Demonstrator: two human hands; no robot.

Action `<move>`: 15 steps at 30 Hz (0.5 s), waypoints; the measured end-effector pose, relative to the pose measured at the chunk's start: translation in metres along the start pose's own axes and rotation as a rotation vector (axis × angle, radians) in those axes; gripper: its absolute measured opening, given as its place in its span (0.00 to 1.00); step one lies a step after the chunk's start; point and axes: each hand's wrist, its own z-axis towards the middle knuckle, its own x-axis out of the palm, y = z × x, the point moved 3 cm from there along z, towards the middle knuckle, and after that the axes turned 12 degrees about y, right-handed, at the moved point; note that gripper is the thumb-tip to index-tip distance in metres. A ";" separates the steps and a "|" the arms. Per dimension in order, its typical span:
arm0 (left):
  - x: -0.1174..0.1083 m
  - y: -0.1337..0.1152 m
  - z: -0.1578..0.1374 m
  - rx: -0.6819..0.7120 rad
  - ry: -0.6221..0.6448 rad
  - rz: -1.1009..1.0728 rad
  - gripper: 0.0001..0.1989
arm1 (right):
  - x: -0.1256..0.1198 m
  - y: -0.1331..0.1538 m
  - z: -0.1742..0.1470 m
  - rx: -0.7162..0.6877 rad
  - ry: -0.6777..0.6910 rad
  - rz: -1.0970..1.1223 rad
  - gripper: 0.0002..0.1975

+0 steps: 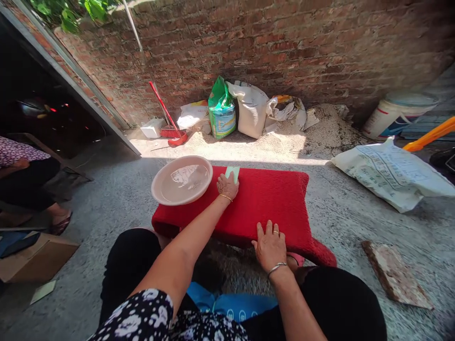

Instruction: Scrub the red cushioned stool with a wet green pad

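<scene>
Over a low bench in front of my knees lies a thick red cloth [266, 194], with one end hanging past the right corner. My left hand [227, 186] is closed around a pale green flat block [232, 173], held against the far part of the cloth; its exact kind cannot be made out. Close to that hand, a pale pink basin [156, 187] of water rests on the cloth's left end. My right hand [270, 244] lies palm down on the near right edge, fingers spread, holding nothing.
Several sacks [251, 111] and a gravel heap [325, 125] line the brick wall. A red broom [177, 138] stands left of them. On the right are a white sack [394, 170] and a stone slab [396, 274]. A seated person [24, 175] and a cardboard box [42, 258] are at left.
</scene>
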 end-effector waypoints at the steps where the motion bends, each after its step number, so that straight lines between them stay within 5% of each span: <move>1: -0.004 0.006 0.012 -0.047 -0.007 -0.006 0.25 | 0.000 0.000 0.000 -0.004 0.006 0.011 0.30; 4: -0.008 0.013 0.039 -0.143 -0.008 -0.023 0.24 | 0.000 0.001 -0.001 -0.020 0.020 0.051 0.31; 7: -0.002 -0.009 0.049 -0.159 0.004 -0.034 0.23 | 0.000 0.000 -0.002 -0.037 0.041 0.083 0.31; 15: 0.032 -0.157 0.023 0.113 0.093 -0.051 0.25 | 0.000 0.000 0.000 -0.057 0.072 0.160 0.26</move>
